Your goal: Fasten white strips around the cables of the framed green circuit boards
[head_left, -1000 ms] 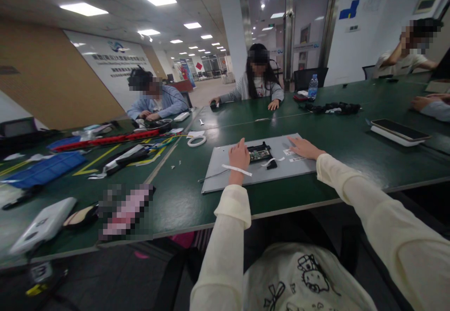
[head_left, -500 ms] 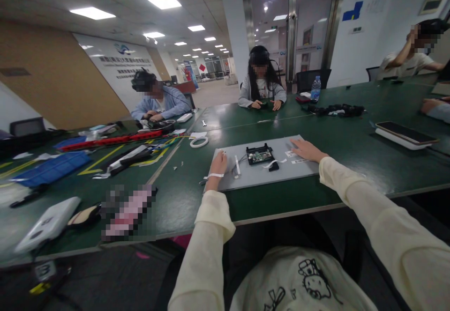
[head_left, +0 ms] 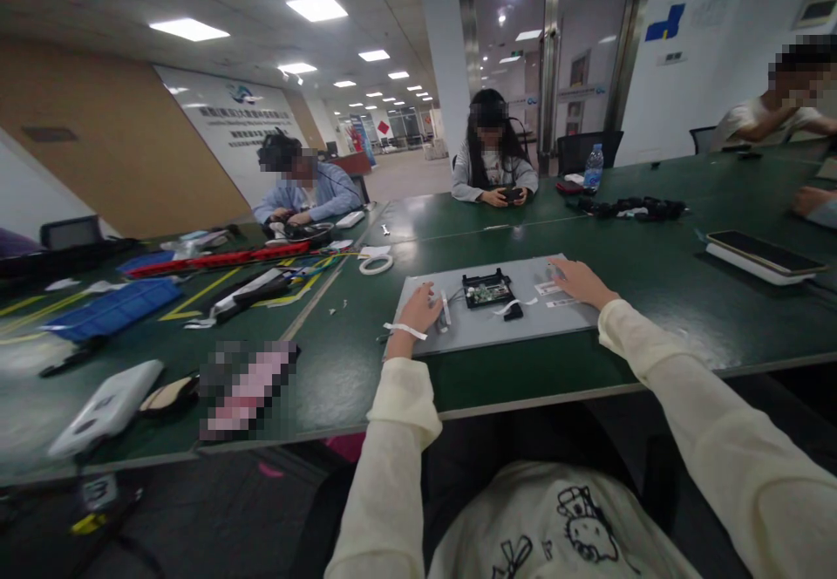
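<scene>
A grey board (head_left: 471,335) lies on the green table in front of me. Near its middle sits a black frame with a green circuit board (head_left: 487,289) in it. A small black piece (head_left: 513,311) and a curled white strip (head_left: 523,303) lie just below the frame. My left hand (head_left: 418,310) is over the board's left side, fingers apart and slightly bent, close to a narrow white strip (head_left: 445,310); it appears to hold nothing. Fingers stretched out, my right hand (head_left: 583,282) rests at the board's right end beside some white labels (head_left: 553,289).
A tape roll (head_left: 376,264) and a small wrench (head_left: 385,230) lie beyond the board. Blue trays (head_left: 114,309) and a white device (head_left: 108,409) are at left. A phone on a white box (head_left: 765,256) is at right. Co-workers sit across (head_left: 493,165) and at far left (head_left: 307,182).
My left hand has moved inward from the board's left edge, toward the narrow white strip. My right hand stays at the right end. The view has shifted slightly.
</scene>
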The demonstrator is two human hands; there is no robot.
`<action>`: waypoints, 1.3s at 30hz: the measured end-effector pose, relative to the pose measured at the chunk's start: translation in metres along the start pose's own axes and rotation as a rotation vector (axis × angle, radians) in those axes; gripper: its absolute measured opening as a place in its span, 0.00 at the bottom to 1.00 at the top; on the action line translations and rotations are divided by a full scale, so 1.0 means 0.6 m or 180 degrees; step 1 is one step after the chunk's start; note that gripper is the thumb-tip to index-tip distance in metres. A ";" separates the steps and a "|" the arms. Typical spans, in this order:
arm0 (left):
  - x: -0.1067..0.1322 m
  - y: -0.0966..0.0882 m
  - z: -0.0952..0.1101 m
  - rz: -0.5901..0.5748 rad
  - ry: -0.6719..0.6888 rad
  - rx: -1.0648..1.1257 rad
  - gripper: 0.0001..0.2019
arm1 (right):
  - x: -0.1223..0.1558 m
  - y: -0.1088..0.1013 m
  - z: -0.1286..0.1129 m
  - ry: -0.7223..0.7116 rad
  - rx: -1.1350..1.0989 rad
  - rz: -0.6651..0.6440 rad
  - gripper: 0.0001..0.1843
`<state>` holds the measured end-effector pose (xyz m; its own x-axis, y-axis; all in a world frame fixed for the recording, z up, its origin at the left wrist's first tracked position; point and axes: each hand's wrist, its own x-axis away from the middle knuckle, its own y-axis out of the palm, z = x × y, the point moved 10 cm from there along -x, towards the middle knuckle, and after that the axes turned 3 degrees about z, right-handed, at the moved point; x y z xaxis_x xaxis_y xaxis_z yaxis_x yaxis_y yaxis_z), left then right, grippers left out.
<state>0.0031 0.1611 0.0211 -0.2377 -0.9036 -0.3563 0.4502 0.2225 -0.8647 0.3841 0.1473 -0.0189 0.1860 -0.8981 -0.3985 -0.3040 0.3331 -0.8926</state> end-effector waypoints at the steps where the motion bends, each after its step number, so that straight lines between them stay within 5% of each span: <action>1: 0.001 0.002 0.000 -0.0043 -0.0006 -0.0004 0.25 | 0.000 -0.010 -0.006 -0.0020 -0.0024 0.0089 0.30; 6: 0.005 0.011 0.007 -0.0266 0.0094 -0.0077 0.24 | -0.003 -0.065 -0.059 -0.0117 -0.0235 0.0431 0.29; 13: 0.012 0.008 0.016 -0.0349 0.0056 0.0026 0.17 | 0.013 -0.099 -0.205 -0.0764 -0.0502 0.0083 0.26; 20: 0.011 0.005 0.018 -0.0319 0.0032 0.0149 0.15 | 0.001 -0.066 -0.403 -0.1737 -0.0631 -0.0270 0.23; 24: 0.009 0.004 0.011 -0.0208 0.0050 0.0236 0.14 | -0.017 -0.024 -0.484 -0.1856 -0.0384 -0.0424 0.21; 30: 0.010 0.003 0.005 -0.0109 0.0052 0.0497 0.15 | -0.027 0.015 -0.506 -0.1507 -0.0082 -0.0360 0.15; 39: 0.004 0.005 -0.008 0.0087 0.0178 0.0356 0.18 | -0.023 0.024 -0.493 -0.1382 0.0085 -0.0350 0.15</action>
<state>-0.0004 0.1616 0.0161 -0.2702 -0.8753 -0.4010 0.5498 0.2016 -0.8106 0.1010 0.0794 0.0362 0.5926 -0.7267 -0.3474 -0.2374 0.2546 -0.9375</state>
